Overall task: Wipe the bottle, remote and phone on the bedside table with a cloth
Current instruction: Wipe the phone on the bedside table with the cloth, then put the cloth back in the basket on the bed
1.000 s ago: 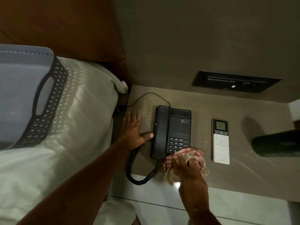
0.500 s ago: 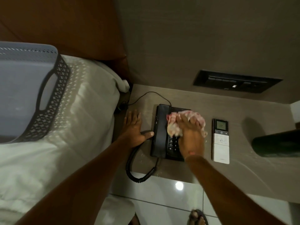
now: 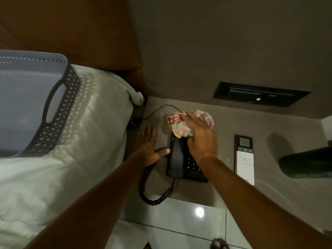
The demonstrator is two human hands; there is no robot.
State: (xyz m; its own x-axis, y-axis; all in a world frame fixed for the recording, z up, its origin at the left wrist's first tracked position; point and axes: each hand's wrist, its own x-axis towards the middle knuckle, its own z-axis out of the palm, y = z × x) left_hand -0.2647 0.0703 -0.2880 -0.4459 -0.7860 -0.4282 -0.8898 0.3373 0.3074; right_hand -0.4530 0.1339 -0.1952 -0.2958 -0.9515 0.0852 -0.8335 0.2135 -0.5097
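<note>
A black desk phone [image 3: 177, 159] lies on the brown bedside table [image 3: 224, 123]. My right hand [image 3: 201, 137] presses a red-and-white cloth [image 3: 179, 123] onto the phone's far end, hiding its top part. Flat on the table to the left of the phone rests my left hand [image 3: 146, 146], fingers apart, thumb touching the handset side. A white remote [image 3: 244, 159] with a small screen lies right of the phone. The dark bottle [image 3: 305, 162] is at the right edge, partly cut off.
A coiled phone cord [image 3: 152, 193] loops off the table's front edge. A bed with white sheets [image 3: 71, 159] lies to the left, carrying a grey perforated basket [image 3: 32, 108]. A switch panel [image 3: 260, 94] is set in the wall behind. Tiled floor [image 3: 179, 227] lies below.
My right hand has slid the cloth from the phone's near end over the keypad to its far end. My left hand stays in place beside the phone.
</note>
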